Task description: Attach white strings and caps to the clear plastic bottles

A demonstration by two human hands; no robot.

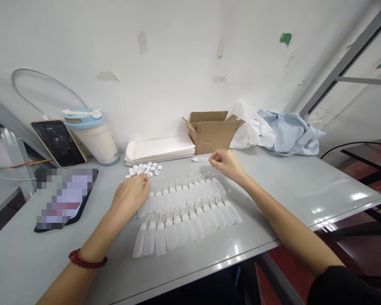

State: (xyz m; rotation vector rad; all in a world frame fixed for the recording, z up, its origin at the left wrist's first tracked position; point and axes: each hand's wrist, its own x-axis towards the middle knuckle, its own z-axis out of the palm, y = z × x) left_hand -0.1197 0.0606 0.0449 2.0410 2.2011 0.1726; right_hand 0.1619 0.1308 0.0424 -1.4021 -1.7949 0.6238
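Note:
My right hand is closed, its fingertips pinching the end of a small translucent plastic bottle that lies sideways with its thin tube pointing left. My left hand is over the left end of the back row of bottles, close to a heap of small white caps. Its fingers are curled and pressed together; what they hold, if anything, is hidden. Nearer to me lies a front row of the same bottles, side by side, their thin tubes bent over.
Behind the caps lies a stack of white sheets or envelopes. An open cardboard box, a white plastic bag and a blue cloth stand along the wall. On the left are a lidded cup, a phone and a blurred-screen device.

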